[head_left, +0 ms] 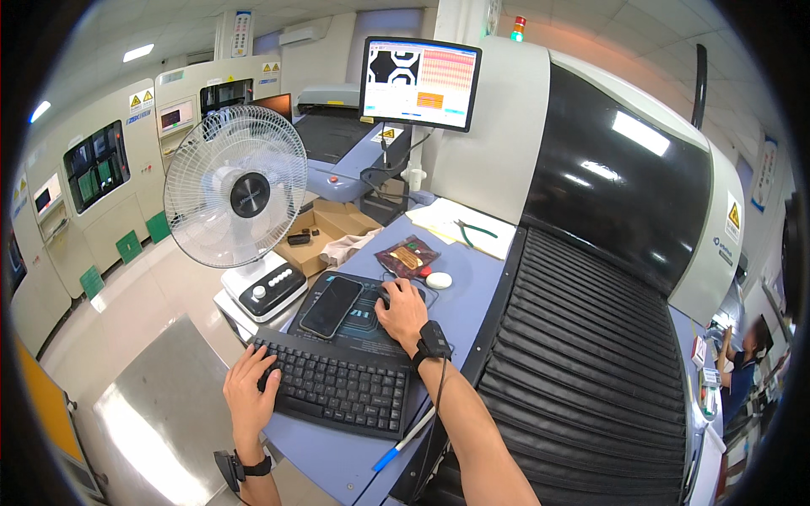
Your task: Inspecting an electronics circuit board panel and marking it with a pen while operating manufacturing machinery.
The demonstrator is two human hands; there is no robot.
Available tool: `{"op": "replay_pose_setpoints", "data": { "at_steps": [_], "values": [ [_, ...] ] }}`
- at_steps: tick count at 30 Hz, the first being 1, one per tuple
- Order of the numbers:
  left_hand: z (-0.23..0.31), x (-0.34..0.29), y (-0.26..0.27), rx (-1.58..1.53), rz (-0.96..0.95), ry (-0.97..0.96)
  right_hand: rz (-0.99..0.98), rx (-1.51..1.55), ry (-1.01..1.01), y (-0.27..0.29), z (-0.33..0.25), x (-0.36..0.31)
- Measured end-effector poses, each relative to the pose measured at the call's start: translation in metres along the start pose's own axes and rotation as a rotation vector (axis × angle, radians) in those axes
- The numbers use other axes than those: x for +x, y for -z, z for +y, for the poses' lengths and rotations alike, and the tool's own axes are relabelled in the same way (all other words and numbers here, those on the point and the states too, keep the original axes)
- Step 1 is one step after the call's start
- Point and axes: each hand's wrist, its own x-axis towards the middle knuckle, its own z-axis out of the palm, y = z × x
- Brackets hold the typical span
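Note:
My left hand (251,390) rests at the left end of a black keyboard (339,390), fingers apart and touching its keys. Farther right, my right hand (402,313) is curled over a dark computer mouse (384,294), which it mostly hides. That mouse sits on a dark patterned mouse pad (365,316). A black smartphone (332,307) lies on the pad between the two hands. Beyond my right hand are a dark red packet (407,255) and a round white object (438,280). Above the desk, a monitor (420,83) shows a black-and-white pattern and coloured panels.
A white fan (251,194) stands left of the desk, near an open cardboard box (337,226). Green-handled pliers (469,233) lie on papers at the back. A blue-tipped pen (403,438) is beside the keyboard. Right of the desk runs a ribbed black cover (582,363); a person (742,363) is far right.

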Motion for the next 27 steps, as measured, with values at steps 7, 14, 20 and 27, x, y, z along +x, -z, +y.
{"op": "replay_pose_setpoints", "data": {
  "at_steps": [7, 14, 20, 27],
  "values": [
    [0.0023, 0.0014, 0.001, -0.001, 0.006, -0.008, 0.005, -0.002, 0.02, 0.0002, 0.0011, 0.0005],
    [0.0007, 0.0019, 0.0011, -0.006, 0.001, -0.014, -0.03, -0.03, -0.02, 0.0022, -0.0018, 0.0014],
    [-0.0004, 0.002, -0.0021, -0.006, -0.007, -0.011, -0.032, -0.031, -0.021, 0.0, 0.0019, 0.0002],
    [-0.0006, 0.0009, 0.0017, -0.003, -0.002, -0.014, -0.006, -0.057, -0.015, 0.0034, -0.0045, -0.0002]
  ]
}}
